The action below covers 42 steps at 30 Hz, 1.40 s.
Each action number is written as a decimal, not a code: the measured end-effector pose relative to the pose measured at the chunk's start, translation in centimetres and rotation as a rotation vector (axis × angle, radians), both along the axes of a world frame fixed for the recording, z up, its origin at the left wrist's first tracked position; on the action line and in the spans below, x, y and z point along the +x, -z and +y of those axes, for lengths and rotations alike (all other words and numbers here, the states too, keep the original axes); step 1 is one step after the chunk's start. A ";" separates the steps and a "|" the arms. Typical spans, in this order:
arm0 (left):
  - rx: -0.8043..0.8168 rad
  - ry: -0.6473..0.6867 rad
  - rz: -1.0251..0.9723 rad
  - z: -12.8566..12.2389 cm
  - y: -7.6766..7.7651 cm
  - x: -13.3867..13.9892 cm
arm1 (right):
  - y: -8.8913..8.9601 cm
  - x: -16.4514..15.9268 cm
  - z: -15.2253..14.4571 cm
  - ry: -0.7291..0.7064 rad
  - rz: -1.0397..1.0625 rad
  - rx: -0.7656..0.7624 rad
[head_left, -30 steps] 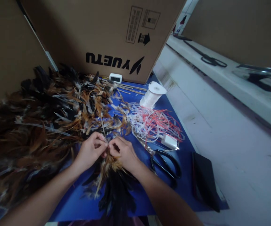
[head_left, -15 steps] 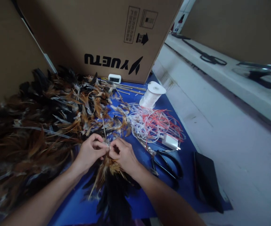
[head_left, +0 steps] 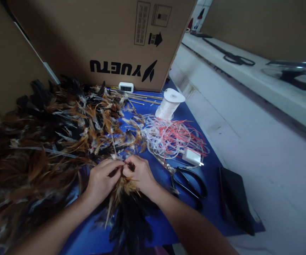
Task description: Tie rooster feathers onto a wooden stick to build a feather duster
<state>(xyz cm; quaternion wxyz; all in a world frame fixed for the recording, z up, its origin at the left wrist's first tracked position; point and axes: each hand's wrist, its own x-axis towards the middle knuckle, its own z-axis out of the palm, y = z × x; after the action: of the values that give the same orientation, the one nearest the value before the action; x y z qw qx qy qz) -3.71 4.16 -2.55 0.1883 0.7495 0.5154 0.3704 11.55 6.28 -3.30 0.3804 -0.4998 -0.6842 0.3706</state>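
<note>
Your left hand (head_left: 102, 180) is pinched in narrow, fingertips right up against those of your right hand (head_left: 140, 176), and both look clamped on the gathered end of the feather bundle (head_left: 130, 214). Can't tell if there's any thread in there too, that bit's too small and dark.

Using the white spool (head_left: 169, 104) as the landmark: your bundle is on the near side of it and off to the left, dark plumes fanning toward you over the blue tabletop (head_left: 162, 226). Right in front of the spool you've got a red and clear tangle of strands (head_left: 171, 136), then a white charger (head_left: 192, 156) nearer you and a bit right, with the black-handled scissors (head_left: 171, 169) nearer you again. That big pile of loose feathers (head_left: 75, 124) sits well left of the spool, and the cardboard box (head_left: 102, 35) stands behind it.
</note>
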 end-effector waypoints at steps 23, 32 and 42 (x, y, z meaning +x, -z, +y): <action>0.184 0.045 0.111 0.2 0.1 0.0 | 0.4 0.3 -0.5 -0.060 -0.063 0.129; -0.090 0.020 0.242 0.4 0.0 -0.1 | 0.1 0.5 -0.7 -0.121 -0.031 0.104; -0.435 0.197 0.004 1.4 -0.3 -1.8 | 0.0 0.3 -0.5 -0.139 -0.039 0.075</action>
<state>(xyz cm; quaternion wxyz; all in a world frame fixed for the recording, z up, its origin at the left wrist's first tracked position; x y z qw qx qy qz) -5.54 5.59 -2.25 0.3794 0.7387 0.5078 0.2293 11.84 5.73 -3.32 0.3588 -0.4438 -0.7377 0.3606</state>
